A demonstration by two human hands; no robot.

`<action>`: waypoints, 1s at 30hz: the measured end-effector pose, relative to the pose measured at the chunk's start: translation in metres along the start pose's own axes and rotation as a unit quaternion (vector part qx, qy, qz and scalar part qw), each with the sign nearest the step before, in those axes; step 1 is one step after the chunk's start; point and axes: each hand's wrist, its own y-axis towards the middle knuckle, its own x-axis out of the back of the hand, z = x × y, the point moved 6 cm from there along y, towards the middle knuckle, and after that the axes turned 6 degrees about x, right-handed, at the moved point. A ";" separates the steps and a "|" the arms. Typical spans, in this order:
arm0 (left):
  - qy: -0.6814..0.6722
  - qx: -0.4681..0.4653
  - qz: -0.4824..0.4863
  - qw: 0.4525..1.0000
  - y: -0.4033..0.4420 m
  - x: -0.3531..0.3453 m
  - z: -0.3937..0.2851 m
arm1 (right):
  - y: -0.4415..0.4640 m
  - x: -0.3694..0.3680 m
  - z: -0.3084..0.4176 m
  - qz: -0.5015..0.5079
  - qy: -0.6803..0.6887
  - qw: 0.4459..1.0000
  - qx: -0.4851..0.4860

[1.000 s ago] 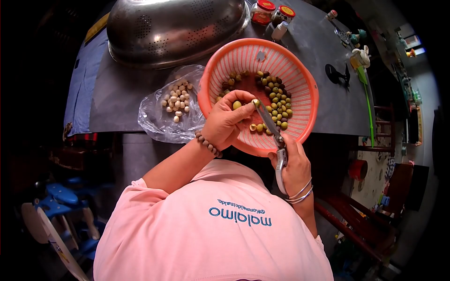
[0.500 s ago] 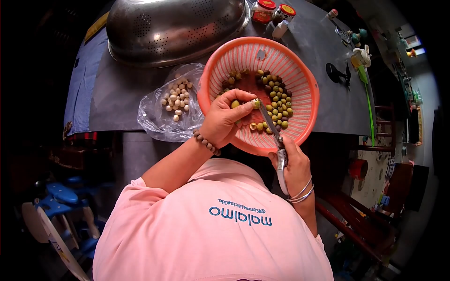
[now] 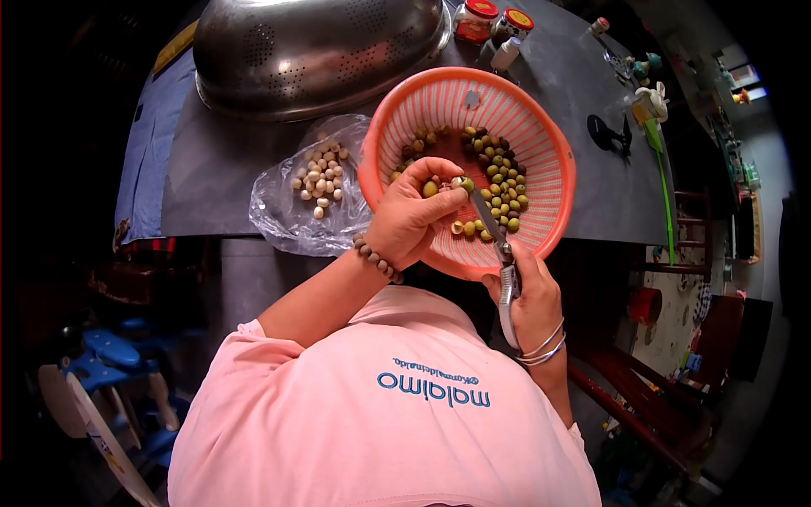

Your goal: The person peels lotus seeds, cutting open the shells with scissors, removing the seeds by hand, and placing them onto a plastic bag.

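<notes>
Over the pink basket (image 3: 553, 177), my left hand (image 3: 414, 207) pinches a small green fruit (image 3: 465, 182) whose pale inside partly shows. My right hand (image 3: 528, 300) is wrapped round the grey handle of a pair of scissors (image 3: 508, 287), with the blades by that fruit. Several green and brown fruits (image 3: 505, 182) lie in the basket, and one green fruit (image 3: 430, 188) shows by my left fingers. Left of the basket, a clear plastic bag (image 3: 274, 221) bears several peeled, cream-coloured kernels (image 3: 318, 177).
A large perforated metal colander (image 3: 312, 55) lies upside down at the back of the grey table (image 3: 203, 190). Two red-lidded jars (image 3: 475, 23) and a small white bottle (image 3: 505, 54) stand behind the basket. A black stand (image 3: 610, 133) is on the right.
The fruit in my left fingers has turned and shifted slightly, showing more green on its right side. My right hand and the scissors have moved only a little.
</notes>
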 end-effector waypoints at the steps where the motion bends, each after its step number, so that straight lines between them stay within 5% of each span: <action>1: -0.007 -0.002 0.014 1.000 0.001 0.000 0.000 | 0.000 0.000 0.002 0.006 -0.008 1.000 -0.001; 21: 0.027 -0.015 0.008 0.999 -0.004 -0.009 -0.006 | -0.002 0.002 0.001 0.019 -0.029 0.999 0.011; 30: 0.036 -0.008 0.011 0.999 -0.002 -0.002 -0.003 | -0.003 0.000 -0.001 0.031 0.106 0.993 -0.028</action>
